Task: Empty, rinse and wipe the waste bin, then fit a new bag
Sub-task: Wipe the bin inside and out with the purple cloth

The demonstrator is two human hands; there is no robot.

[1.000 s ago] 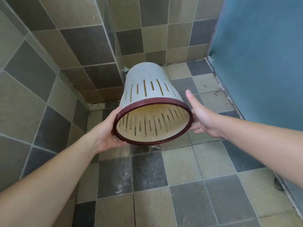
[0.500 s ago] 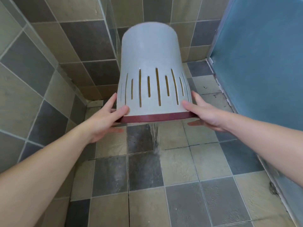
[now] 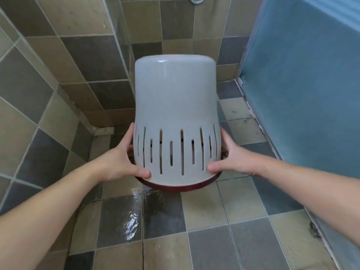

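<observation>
At left of centre, I see the left hand (image 3: 118,162) gripping the waste bin (image 3: 175,121), thumb on its slotted wall. The bin hangs inverted at mid-frame, dark red rim (image 3: 175,187) lowest, above the wet tiled floor (image 3: 210,207). The right hand (image 3: 231,160) grips the opposite side.

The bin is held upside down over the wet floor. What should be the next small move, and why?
Probably a short shake. Both hands, left and right, grip the inverted bin near its dark red rim, above wet tiles; shaking off leftover water helps before wiping.
</observation>
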